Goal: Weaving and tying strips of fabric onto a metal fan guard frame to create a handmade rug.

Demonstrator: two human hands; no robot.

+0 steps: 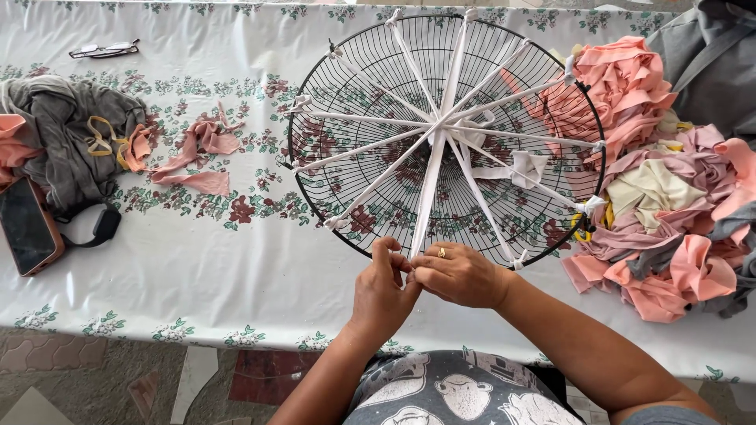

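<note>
Left hand point(382, 290): your fingers pinch a white strip point(426, 197) at the rim.
Right hand point(457, 274): your fingers pinch the same strip.
Fan guard point(346, 94): middle of the tabletop point(236, 267).
Rags point(669, 212): right edge.

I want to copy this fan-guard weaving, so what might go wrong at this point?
1. Both hands, left hand and right hand, pinch a white strip at the guard rim; letting go may slacken it.
2. The guard lies loose on the table and might slide when pulled.
</note>
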